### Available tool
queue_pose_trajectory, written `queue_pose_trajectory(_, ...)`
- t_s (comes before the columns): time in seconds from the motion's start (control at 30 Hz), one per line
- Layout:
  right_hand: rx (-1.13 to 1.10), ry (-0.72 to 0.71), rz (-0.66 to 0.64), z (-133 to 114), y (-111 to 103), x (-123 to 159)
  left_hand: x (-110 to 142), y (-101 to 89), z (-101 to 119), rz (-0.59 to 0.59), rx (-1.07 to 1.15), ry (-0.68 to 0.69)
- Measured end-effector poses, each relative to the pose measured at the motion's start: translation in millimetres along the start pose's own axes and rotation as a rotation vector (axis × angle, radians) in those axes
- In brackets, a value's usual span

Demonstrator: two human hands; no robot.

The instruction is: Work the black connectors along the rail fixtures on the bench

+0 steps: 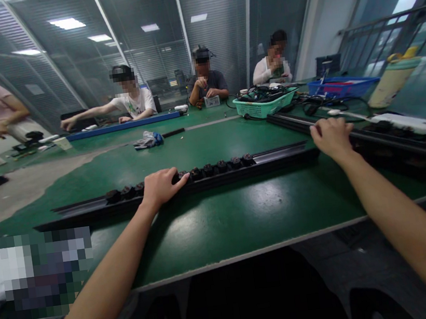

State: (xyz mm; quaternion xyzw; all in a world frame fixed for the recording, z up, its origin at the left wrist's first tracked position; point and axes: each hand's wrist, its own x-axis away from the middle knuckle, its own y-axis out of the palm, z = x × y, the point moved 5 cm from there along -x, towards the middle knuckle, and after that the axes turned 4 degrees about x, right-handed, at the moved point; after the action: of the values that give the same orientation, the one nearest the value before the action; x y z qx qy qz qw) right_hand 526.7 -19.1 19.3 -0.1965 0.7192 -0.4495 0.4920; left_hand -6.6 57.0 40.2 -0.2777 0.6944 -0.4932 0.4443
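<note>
Left hand (163, 188) lies palm-down across a long black rail (215, 176) set with round black sockets, fingers curled over them; grip or mere rest, cannot tell. Right hand (331, 137), fingers bent, sits on a second black rail (400, 148) right of the first (same reading: closed posture, firmness unclear). First rail lies across the green worktop (244, 218). Beyond it: a green plastic basket (266, 105) of black cables, and a seated co-worker (207, 84).
</note>
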Motion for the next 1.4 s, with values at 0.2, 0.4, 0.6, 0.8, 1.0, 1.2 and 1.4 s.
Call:
queue_pose_trajectory(0.2,-0.339,-0.552,-0.164,-112,-7,45,1,-0.1,-2,0.001,0.017,-0.004)
queue_pose_trajectory(0.4,-0.321,-0.746,-0.216,-182,-10,68,2,0.4,-3,0.024,-0.002,0.012)
queue_pose_trajectory(0.6,-0.232,-0.520,-0.236,-204,-6,66,1,2.1,-3,0.027,0.003,0.015)
queue_pose_trajectory(0.8,-0.287,-0.466,-0.231,-204,-9,66,0,2.4,-1,0.027,0.002,0.011)
queue_pose_trajectory(1.0,-0.285,-0.467,-0.252,-205,-11,63,0,0.9,1,0.021,-0.012,0.005)
queue_pose_trajectory(1.2,-0.285,-0.466,-0.326,-206,-10,57,0,0.9,0,0.026,0.003,0.004)
queue_pose_trajectory(1.4,-0.284,-0.457,-0.350,-202,-11,55,0,1.7,0,0.027,0.012,0.002)
